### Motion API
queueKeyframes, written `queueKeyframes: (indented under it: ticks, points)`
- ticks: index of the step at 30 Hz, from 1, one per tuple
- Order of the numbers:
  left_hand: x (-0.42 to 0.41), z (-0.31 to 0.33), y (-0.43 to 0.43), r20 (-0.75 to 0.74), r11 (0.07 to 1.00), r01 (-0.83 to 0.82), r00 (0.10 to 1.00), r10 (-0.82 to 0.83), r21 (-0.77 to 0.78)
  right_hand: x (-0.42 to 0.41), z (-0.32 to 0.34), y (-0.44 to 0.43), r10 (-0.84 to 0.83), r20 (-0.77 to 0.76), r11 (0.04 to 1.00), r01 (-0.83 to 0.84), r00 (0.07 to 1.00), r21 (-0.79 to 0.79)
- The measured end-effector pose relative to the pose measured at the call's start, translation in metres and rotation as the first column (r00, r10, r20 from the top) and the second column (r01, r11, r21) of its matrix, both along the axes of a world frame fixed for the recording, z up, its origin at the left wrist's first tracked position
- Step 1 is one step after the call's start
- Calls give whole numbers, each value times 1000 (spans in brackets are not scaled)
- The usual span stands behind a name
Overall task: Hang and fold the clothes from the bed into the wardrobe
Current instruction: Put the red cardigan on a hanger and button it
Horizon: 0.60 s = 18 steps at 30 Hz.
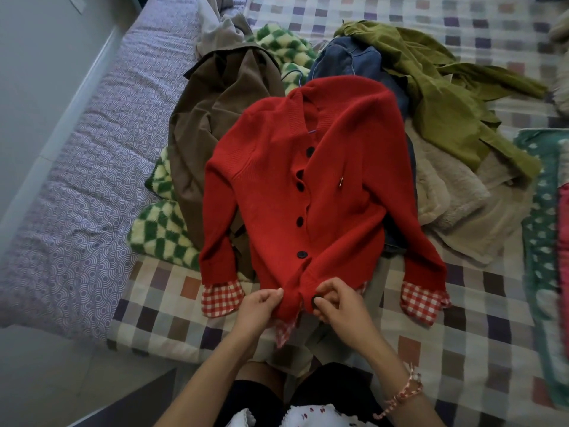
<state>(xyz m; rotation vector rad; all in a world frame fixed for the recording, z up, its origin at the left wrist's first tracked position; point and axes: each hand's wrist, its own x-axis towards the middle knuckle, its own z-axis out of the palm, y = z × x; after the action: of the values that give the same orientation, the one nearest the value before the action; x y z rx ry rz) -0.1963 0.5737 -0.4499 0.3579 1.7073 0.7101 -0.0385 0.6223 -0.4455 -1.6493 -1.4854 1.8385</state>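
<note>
A red knit cardigan (pixel 338 167) with dark buttons and red gingham cuffs lies front up on the bed, on a blue hanger whose hook (pixel 292 76) pokes out past the collar. My left hand (pixel 260 306) pinches the left side of the bottom hem. My right hand (pixel 337 298) pinches the lowest dark button (pixel 317 301) at the hem's right side. The upper buttons sit closed in their holes.
Under and around the cardigan are a brown coat (pixel 215 124), a green checked fleece (pixel 160 232), a denim piece (pixel 345 61), an olive jacket (pixel 437 97) and a beige fleece (pixel 455 198). The checked bedsheet (pixel 172 306) meets a purple-patterned mattress (pixel 77 180) at left. Teal cloth (pixel 542 241) lies right.
</note>
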Motion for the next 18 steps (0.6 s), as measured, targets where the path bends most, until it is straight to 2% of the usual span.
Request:
queueKeyframes:
  ticks: [2,4,8,11,14,16,18]
  points:
    - [4,4,4,135,998,-58,989,59,-13,-1,1,-5,-36,-18,999,36,999,12]
    - [9,8,6,205,994,-111,972,111,-10,-3,2,-7,-77,-47,997,77,996,-4]
    - [15,10,5,194,990,-138,972,135,0,-1,2,-9,-71,-37,996,73,997,41]
    - [19,10,3,47,995,-92,995,91,26,3,3,-13,-23,13,988,20,1000,155]
    - [25,10,2,-164,995,-26,986,42,100,4,1,-18,52,188,892,-130,981,433]
    - [29,10,1,-269,990,2,962,35,138,3,-1,-22,130,286,846,-257,949,466]
    - [34,12,1,-351,986,44,936,15,161,2,-1,-26,120,283,854,-244,952,460]
